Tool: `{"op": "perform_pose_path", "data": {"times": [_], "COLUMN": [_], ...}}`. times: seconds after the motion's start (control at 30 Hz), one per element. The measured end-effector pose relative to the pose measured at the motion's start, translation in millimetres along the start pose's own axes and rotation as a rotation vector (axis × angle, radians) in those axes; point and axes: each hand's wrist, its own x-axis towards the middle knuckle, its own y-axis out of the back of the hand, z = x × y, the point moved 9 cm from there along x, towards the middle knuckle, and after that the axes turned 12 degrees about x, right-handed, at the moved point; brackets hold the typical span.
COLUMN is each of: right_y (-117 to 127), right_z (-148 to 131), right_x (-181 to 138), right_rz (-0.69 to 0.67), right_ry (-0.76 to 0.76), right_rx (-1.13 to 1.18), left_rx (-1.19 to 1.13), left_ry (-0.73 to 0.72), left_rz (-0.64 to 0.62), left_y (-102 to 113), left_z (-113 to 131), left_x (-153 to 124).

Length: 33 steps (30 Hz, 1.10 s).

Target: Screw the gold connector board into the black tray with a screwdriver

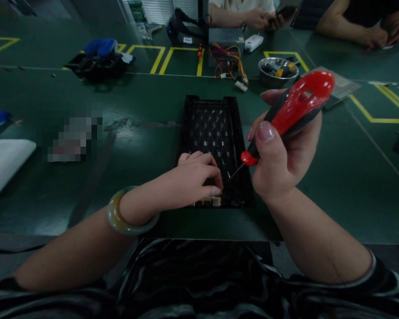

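A black plastic case with a gridded inside lies open on the green table, its near end showing a small yellowish circuit part. My left hand, a pale green bangle on its wrist, rests curled on the case's near end with the fingertips pressed down beside that part. My right hand is closed round a red and black screwdriver. Its thin shaft slants down and left toward the case, close to my left fingertips.
A metal bowl with small parts and a bundle of coloured wires lie behind the case. Black gear with a blue item sits at the far left, a white object at the left edge. Other people's hands are at the far side.
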Motion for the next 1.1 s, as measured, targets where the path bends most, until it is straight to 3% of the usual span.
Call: {"op": "perform_pose_path", "data": {"times": [0.23, 0.5, 0.93, 1.1], "right_y": [11.0, -4.8, -12.5, -9.7], "right_z": [-13.2, -23.3, -24.0, -7.5], "right_x": [1.7, 0.8, -1.5, -1.0], "right_rz": [0.239, 0.090, -0.045, -0.063], "right_ry": [0.174, 0.192, 0.245, 0.097], "right_rx": [0.017, 0.150, 0.104, 0.092], "left_rx": [-0.065, -0.032, -0.044, -0.041], "left_ry": [-0.040, -0.090, -0.133, -0.140], "left_rz": [-0.038, 0.008, -0.003, -0.008], "left_y": [-1.0, 10.8, 11.6, 10.4], "left_z": [-3.0, -7.4, 0.3, 1.1], "left_x": [0.5, -4.1, -6.3, -6.2]}}
